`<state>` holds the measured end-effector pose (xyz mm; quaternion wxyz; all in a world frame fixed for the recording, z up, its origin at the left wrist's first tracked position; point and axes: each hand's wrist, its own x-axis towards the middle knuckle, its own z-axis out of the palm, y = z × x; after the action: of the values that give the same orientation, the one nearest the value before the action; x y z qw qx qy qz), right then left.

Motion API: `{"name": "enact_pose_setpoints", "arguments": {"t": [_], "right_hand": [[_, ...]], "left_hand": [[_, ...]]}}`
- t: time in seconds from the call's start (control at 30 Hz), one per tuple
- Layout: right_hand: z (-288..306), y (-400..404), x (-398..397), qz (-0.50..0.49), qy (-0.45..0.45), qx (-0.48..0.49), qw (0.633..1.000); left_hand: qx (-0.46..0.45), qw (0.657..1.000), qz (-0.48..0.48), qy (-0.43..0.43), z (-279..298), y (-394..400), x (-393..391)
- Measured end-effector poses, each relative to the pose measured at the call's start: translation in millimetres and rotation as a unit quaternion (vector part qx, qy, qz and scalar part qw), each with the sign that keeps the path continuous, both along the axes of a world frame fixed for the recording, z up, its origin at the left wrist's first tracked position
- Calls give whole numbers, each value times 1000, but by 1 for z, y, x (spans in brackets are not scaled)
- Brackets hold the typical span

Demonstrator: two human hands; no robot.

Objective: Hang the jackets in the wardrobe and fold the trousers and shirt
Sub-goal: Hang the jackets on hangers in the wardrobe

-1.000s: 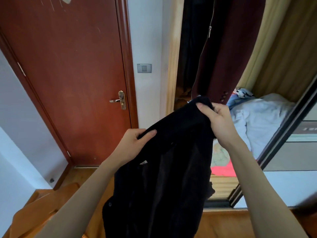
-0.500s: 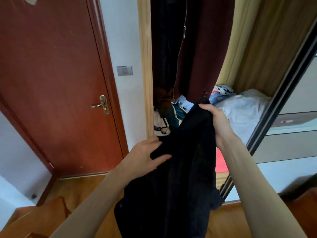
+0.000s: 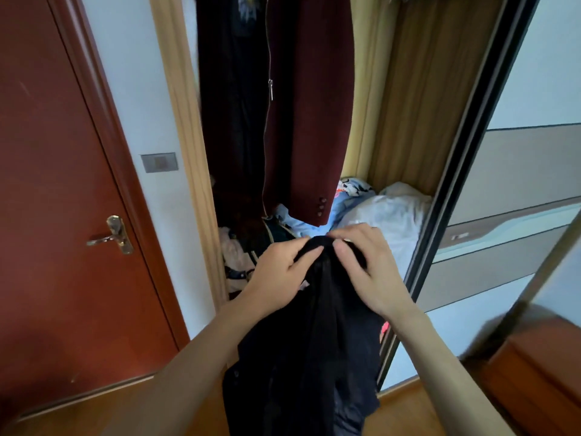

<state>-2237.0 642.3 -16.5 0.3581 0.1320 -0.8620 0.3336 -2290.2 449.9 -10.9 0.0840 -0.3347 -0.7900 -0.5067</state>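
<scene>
Both grips, left hand [image 3: 276, 272] & right hand [image 3: 367, 265], pinching black jacket [image 3: 308, 357] top, at wardrobe [image 3: 408, 105]

Left arm: bare forearm extended forward and up from lower left.
Left hand [image 3: 278, 272]: fingers curled, pinching the top of the black garment [image 3: 314, 341].
Right arm: bare forearm extended from lower right.
Right hand [image 3: 366, 267]: fingers curled over the same top edge, thumb pressed against the fabric; fingertips of both hands nearly meeting.
</scene>
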Motion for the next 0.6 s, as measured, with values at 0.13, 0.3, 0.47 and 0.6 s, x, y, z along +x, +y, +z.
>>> {"name": "enact_pose_setpoints", "arguments": {"t": [0.13, 0.3, 0.47, 0.6], "right_hand": [[-7, 3, -18, 13, -12, 8, 1000], [-6, 17, -56, -6, -20, -4, 1000], [19, 18, -85, -48, 36, -41, 997], [44, 18, -103, -71, 72, -22, 995]], "left_hand": [[36, 999, -12, -26, 8, 17, -37], [-63, 993, 38, 88, 12, 22, -72], [-113, 984, 37, 132, 11, 20, -104], [-131, 963, 71, 225, 7, 31, -112]]}}
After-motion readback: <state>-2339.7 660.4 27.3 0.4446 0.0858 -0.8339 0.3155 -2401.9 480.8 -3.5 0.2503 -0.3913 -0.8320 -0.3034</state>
